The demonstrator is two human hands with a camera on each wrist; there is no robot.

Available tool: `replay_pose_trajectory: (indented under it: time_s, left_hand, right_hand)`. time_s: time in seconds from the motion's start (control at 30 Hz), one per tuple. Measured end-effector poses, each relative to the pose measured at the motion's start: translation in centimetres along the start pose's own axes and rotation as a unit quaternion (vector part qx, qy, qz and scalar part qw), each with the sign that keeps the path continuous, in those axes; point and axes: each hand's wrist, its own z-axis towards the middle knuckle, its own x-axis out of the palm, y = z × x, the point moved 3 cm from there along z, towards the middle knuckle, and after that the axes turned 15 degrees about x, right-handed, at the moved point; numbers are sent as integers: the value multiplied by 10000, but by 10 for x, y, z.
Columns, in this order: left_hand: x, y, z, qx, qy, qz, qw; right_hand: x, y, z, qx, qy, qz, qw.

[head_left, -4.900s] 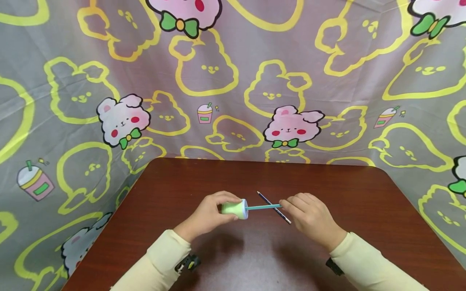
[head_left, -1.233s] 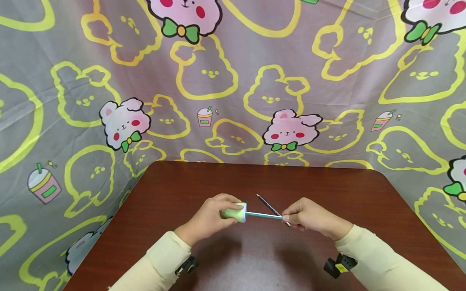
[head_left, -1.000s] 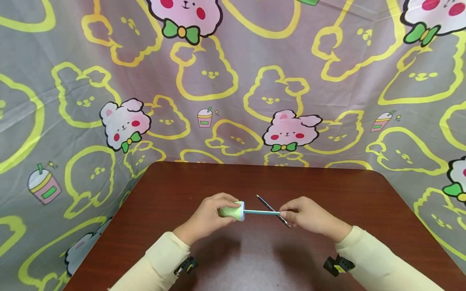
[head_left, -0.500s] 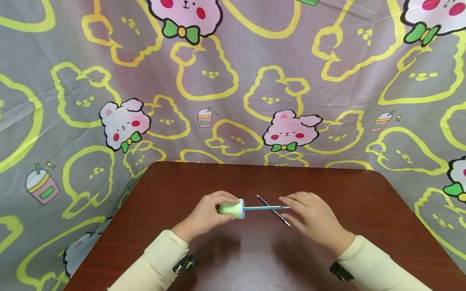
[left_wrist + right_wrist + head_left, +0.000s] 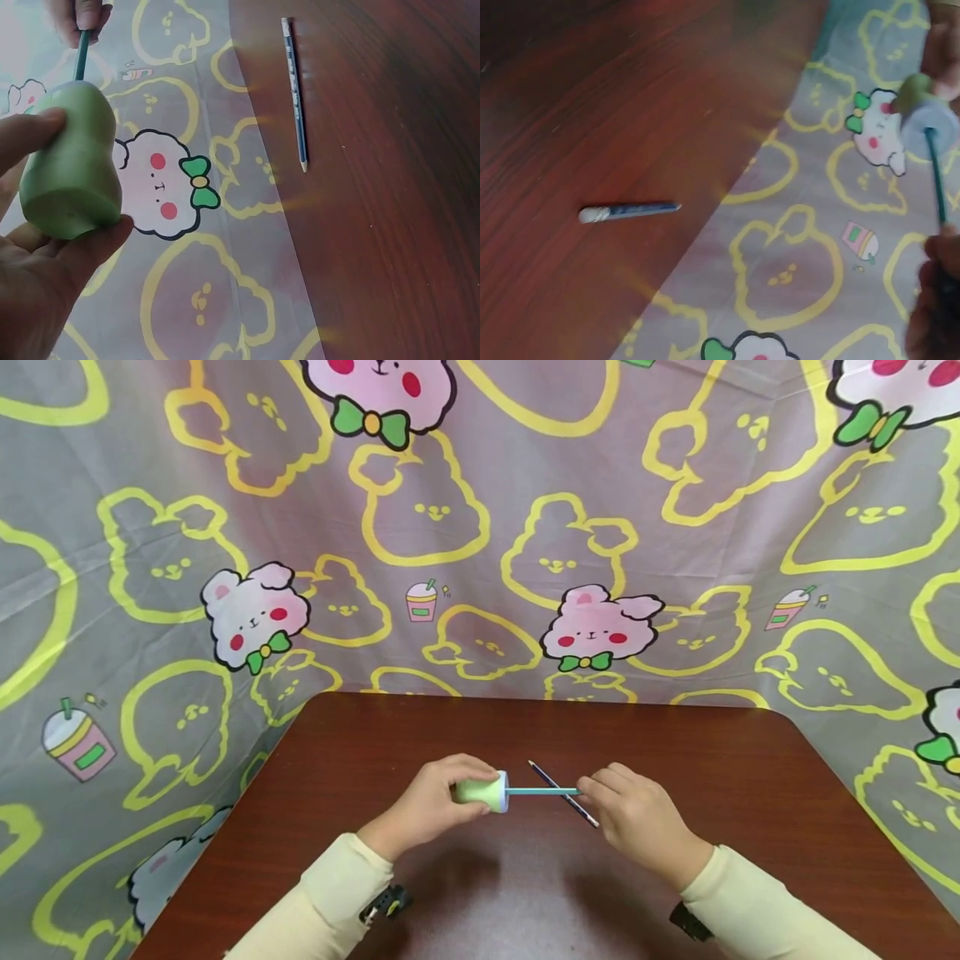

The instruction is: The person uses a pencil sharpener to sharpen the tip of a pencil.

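Note:
My left hand grips a light green, waisted pencil sharpener from the left, held sideways above the table. Its pale lavender end faces right, and a teal pencil sticks straight out of it. With thumb and fingers my right hand pinches the pencil's far end, which the fingers cover. The tip inside the sharpener is hidden. In the left wrist view, thumb and fingers curl round the sharpener's green body. The right hand shows only partly at the edge of the right wrist view.
Behind the held pencil, a dark blue patterned pencil with a sharpened tip and a white end lies slantwise on the brown table. A grey cartoon-print cloth hangs along the table's back and sides.
Half a second ago the right hand's fingers were spread off the pencil's end; now they pinch it again. The hand has turned over since a second ago. The left hand keeps its grip on the sharpener.

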Motion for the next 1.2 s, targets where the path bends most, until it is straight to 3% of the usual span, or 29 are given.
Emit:
replay_pose_trajectory:
  time_s: [0.07,0.1,0.13,0.17,0.2,0.3,0.33,0.37,0.4,0.43,0.47,0.5,0.57,0.63,0.73,0.8,0.83,0.87,0.93,1.07,1.2]
  left_hand:
    - [1,-1,0,160,8,174,9997]
    - [1,-2,0,255,17,285,9993]
    - [2,-2,1,356,31,415,9985]
    - [3,-3,1,465,56,548,9974]
    - [3,-4,1,590,71,683,9959]
    - [5,-7,2,911,148,995,9908]
    - [5,-7,2,980,179,1052,9895]
    - [6,-7,2,1012,202,1082,9888]
    - [6,-7,2,1004,203,1085,9888]
    - [6,-6,2,953,205,1043,9898]
    - [6,-5,2,880,193,986,9910]
    - [5,-4,1,785,174,910,9926]
    - [4,-2,1,563,118,716,9958]
    - [3,1,0,341,66,529,9980]
    - [1,3,0,53,15,281,9996]
    - [-1,5,-1,-121,-18,136,9998]
    - [-1,5,-1,-202,-22,52,9998]
    - [-2,6,-1,-273,-15,-24,9996]
    - [-3,8,-1,-379,14,-131,9992]
    - [-4,9,-2,-571,54,-417,9975]
    - [-4,8,-2,-638,63,-537,9965]
  right_hand:
    - [-1,0,1,528,570,185,9968]
    - [-1,-1,3,917,1043,411,9895]
    - [-1,-2,5,1349,1599,736,9751]
    - [-1,-5,6,1860,2201,1144,9507]
    - [-1,-8,7,2442,2806,1591,9145]
    - [0,-18,6,4030,4058,2796,7712]
    - [1,-20,6,4305,4248,3055,7354]
    - [2,-22,5,4461,4354,3231,7120]
    - [2,-23,5,4506,4400,3336,7015]
    - [3,-24,5,4497,4419,3334,7009]
    - [3,-24,5,4425,4396,3253,7107]
    - [3,-24,6,4333,4344,3095,7265]
    - [1,-22,6,4073,4103,2652,7717]
    - [-2,-20,6,3683,3689,1990,8299]
    - [-7,-15,5,2518,2635,875,9271]
    - [-9,-12,4,1614,1747,225,9711]
    - [-9,-11,2,1172,1325,8,9842]
    - [-9,-10,1,785,957,-137,9922]
    - [-9,-8,0,123,342,-259,9990]
    - [-8,-3,0,-785,-443,-370,9952]
    - [-7,1,1,-1088,-786,-358,9903]
